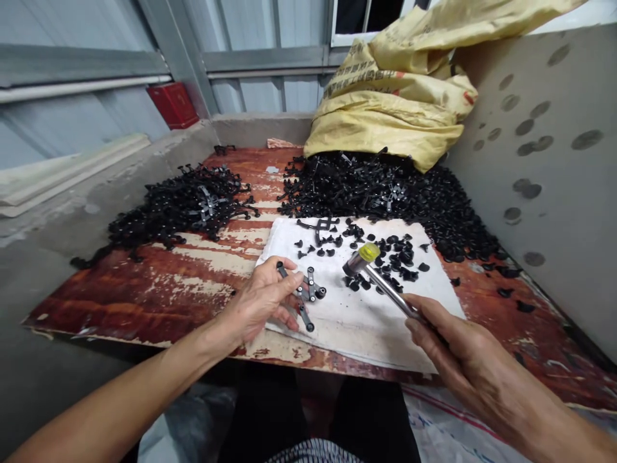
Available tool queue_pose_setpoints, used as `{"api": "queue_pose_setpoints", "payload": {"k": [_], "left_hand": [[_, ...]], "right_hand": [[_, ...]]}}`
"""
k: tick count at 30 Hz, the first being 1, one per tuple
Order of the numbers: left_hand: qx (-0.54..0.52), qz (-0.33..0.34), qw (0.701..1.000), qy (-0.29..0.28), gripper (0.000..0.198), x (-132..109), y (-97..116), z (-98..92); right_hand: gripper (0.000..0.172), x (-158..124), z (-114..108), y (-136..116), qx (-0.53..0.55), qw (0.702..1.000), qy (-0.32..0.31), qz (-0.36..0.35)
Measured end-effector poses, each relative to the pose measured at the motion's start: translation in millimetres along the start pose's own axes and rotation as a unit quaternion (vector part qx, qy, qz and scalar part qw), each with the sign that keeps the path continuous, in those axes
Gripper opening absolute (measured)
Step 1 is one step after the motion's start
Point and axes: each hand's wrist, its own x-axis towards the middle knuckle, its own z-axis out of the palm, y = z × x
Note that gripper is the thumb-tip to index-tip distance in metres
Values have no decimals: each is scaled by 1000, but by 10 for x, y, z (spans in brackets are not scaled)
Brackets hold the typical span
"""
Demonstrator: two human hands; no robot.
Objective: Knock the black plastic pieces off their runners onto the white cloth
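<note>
My left hand pinches a dark grey jointed bracket with several arms and round ends, held over the left part of a white cloth. In my right hand is a mallet with a metal shaft, gripped by its handle. Its head has a yellow face turned upward and a dark face turned down to the left. Beneath and beyond the mallet, small black caps lie scattered on the cloth. Another black bracket rests at the cloth's far edge.
On the left of the worn red-brown tabletop lies a pile of black brackets. A bigger heap of black parts spills from a yellow woven sack. A spotted panel borders the right; a red box stands on the back-left ledge.
</note>
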Motion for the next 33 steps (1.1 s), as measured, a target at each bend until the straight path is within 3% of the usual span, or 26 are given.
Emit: {"api": "queue_pose_setpoints", "payload": {"k": [4, 12, 17, 21, 26, 30, 33], "left_hand": [[1, 15, 1000, -20, 52, 38, -24, -12], [-25, 22, 999, -40, 50, 38, -148, 17], [-38, 0, 999, -26, 50, 69, -105, -17], [-34, 3, 999, -1, 41, 131, -70, -9], [-36, -18, 999, 6, 40, 160, -50, 36], [-32, -31, 999, -9, 42, 155, -31, 7], [-8, -42, 998, -37, 40, 152, -29, -36]], "right_hand": [[29, -23, 38, 50, -51, 998, -20, -28], [27, 348, 115, -9, -69, 997, -6, -32], [24, 152, 44, -90, -40, 997, 34, -54], [25, -7, -4, -101, -79, 992, 30, -94], [29, 141, 95, -28, -124, 989, 14, -85], [27, 274, 95, 3, -84, 995, 15, -58], [24, 211, 48, 43, -63, 996, 33, -47]]}}
